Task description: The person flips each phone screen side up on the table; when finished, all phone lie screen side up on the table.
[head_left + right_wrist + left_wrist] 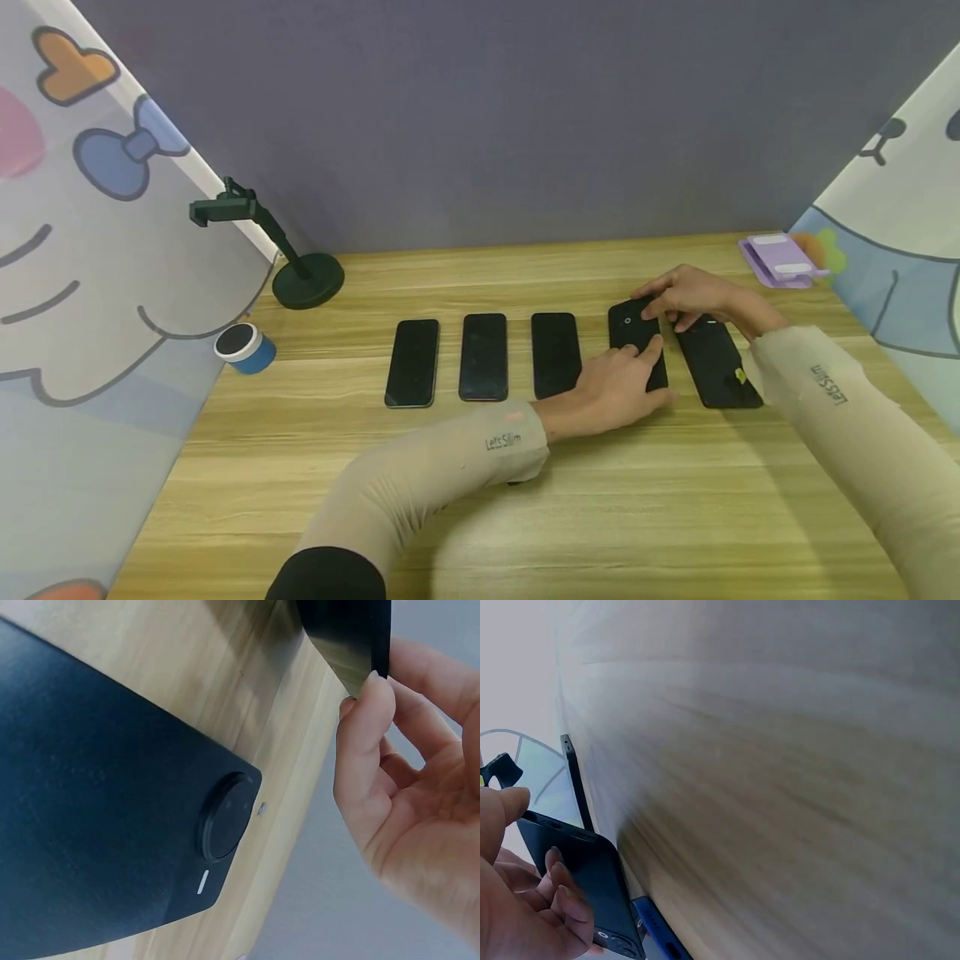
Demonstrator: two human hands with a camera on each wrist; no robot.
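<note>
Both hands are at the fourth phone (634,332) in a row, a dark one with its back and camera facing up. My right hand (693,293) pinches its upper edge between thumb and fingertips; the right wrist view shows that phone (346,634) raised at an angle. My left hand (618,383) lies across the lower half, its thumb at the bottom end of the phone (577,862) and fingers against the back. Just beneath the right wrist lies a fifth phone (716,371), back up, its round camera bump (226,817) showing in the right wrist view.
Three dark phones lie to the left: one (412,363), another (483,358) and a third (555,354) partly behind the left hand. A dark green stand (307,282) and a blue-and-white tub (251,350) stand far left. A purple phone holder (780,260) sits back right.
</note>
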